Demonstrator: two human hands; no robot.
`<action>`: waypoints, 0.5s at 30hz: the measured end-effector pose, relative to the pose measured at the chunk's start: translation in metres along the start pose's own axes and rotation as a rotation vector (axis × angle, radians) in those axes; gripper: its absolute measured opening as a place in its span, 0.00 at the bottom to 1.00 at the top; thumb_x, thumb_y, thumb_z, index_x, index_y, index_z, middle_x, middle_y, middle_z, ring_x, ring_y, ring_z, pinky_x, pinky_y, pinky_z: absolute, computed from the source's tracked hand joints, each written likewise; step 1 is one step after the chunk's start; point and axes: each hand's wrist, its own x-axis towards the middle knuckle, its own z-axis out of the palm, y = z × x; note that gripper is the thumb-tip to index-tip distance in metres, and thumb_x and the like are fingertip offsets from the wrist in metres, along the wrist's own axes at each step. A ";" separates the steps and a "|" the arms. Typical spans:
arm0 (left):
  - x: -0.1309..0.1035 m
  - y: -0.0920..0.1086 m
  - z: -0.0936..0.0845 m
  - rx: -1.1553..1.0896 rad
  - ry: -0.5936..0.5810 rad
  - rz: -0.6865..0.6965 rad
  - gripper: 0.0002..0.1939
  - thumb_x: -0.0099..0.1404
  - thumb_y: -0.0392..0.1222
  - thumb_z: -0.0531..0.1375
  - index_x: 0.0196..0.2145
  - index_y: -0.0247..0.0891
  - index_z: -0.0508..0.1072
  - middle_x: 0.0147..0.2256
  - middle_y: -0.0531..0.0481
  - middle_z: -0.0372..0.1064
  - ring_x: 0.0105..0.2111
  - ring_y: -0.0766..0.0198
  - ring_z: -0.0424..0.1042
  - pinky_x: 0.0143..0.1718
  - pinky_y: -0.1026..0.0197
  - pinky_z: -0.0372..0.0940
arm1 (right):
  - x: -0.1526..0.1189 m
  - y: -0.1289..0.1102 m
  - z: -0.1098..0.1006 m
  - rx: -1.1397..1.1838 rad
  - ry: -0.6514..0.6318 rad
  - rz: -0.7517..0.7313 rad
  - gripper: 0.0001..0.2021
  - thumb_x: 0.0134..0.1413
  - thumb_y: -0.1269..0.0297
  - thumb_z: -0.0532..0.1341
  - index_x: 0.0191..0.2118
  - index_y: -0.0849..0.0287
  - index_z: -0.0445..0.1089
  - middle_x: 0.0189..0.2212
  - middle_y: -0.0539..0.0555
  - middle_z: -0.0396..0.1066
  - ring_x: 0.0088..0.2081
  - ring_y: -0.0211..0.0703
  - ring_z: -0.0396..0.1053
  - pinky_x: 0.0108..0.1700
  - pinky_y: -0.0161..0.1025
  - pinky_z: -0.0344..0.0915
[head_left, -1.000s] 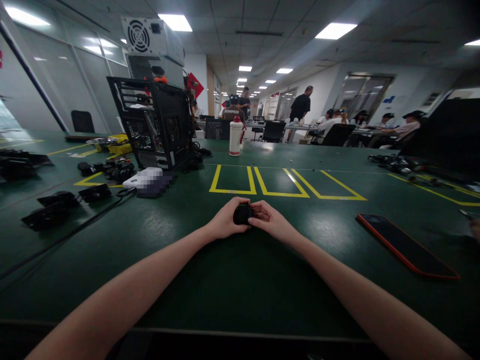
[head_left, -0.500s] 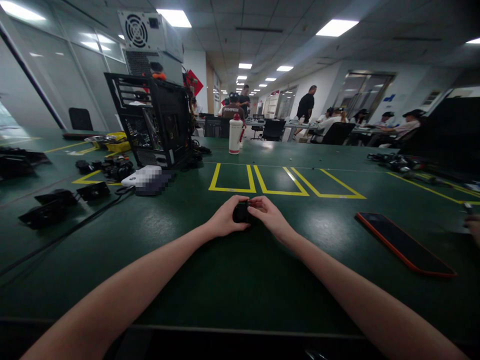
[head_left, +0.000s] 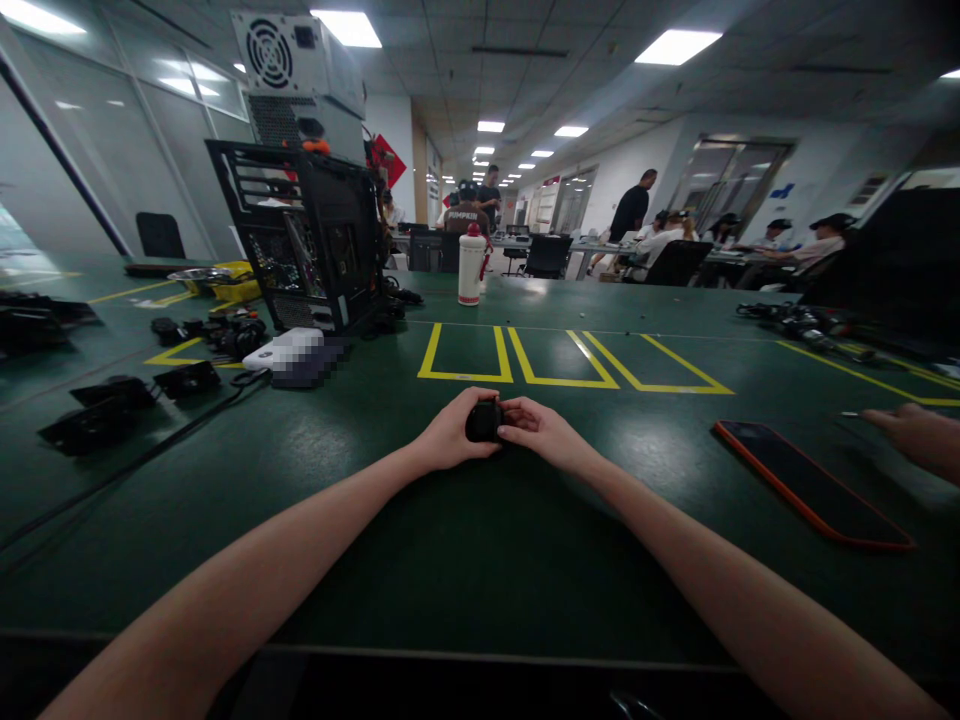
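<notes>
A small black object [head_left: 482,422], dark and rounded, is between my hands just above the green table [head_left: 480,560]; its exact kind does not show. My left hand [head_left: 452,432] curves round its left side, thumb below and fingers above. On the right side, my right hand [head_left: 541,430] has its fingers and thumb drawn together at the object's edge. Whether a smaller part sits in those right fingertips cannot be made out. Beyond the hands lie yellow tape outlines [head_left: 465,377] on the table.
An orange-edged phone [head_left: 814,485] lies to the right, with another person's hand [head_left: 911,435] holding a thin tool beyond it. At left stand an open computer case [head_left: 315,240], black parts [head_left: 97,425] and a cable [head_left: 142,470]. A white bottle [head_left: 471,268] stands farther back.
My right hand's fingers have closed up a little and shifted slightly along the black object. Another person's hand has come further in from the right edge with a thin tool.
</notes>
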 end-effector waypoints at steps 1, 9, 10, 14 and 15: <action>0.000 0.000 0.000 -0.004 0.000 -0.002 0.31 0.49 0.38 0.63 0.50 0.40 0.58 0.48 0.44 0.60 0.48 0.55 0.62 0.49 0.50 0.58 | 0.001 0.001 0.001 -0.009 0.007 0.022 0.15 0.46 0.62 0.60 0.42 0.59 0.64 0.38 0.54 0.68 0.40 0.41 0.67 0.45 0.45 0.62; 0.002 0.001 0.000 0.025 -0.007 0.006 0.31 0.49 0.38 0.63 0.50 0.38 0.57 0.48 0.43 0.60 0.48 0.55 0.61 0.50 0.51 0.57 | 0.005 0.002 0.015 0.120 0.171 0.081 0.12 0.48 0.60 0.58 0.39 0.58 0.63 0.38 0.53 0.67 0.41 0.42 0.65 0.45 0.42 0.61; 0.002 0.000 0.000 0.026 -0.002 0.010 0.32 0.48 0.38 0.63 0.50 0.37 0.57 0.48 0.43 0.60 0.48 0.56 0.61 0.50 0.51 0.57 | 0.004 0.000 0.016 0.141 0.172 0.063 0.13 0.48 0.61 0.58 0.40 0.57 0.62 0.38 0.52 0.67 0.41 0.41 0.65 0.44 0.41 0.62; 0.002 0.000 0.000 0.021 0.004 0.018 0.31 0.48 0.37 0.63 0.50 0.38 0.57 0.47 0.44 0.60 0.47 0.56 0.62 0.49 0.51 0.58 | 0.001 -0.003 0.015 0.121 0.115 0.033 0.12 0.51 0.59 0.55 0.42 0.53 0.59 0.31 0.48 0.65 0.36 0.39 0.66 0.41 0.42 0.64; 0.002 0.000 0.000 0.020 0.000 0.014 0.31 0.48 0.37 0.63 0.50 0.38 0.57 0.48 0.44 0.60 0.47 0.56 0.62 0.49 0.51 0.58 | 0.001 -0.003 0.014 0.094 0.106 0.032 0.12 0.51 0.58 0.54 0.43 0.53 0.59 0.30 0.48 0.64 0.35 0.39 0.66 0.41 0.42 0.64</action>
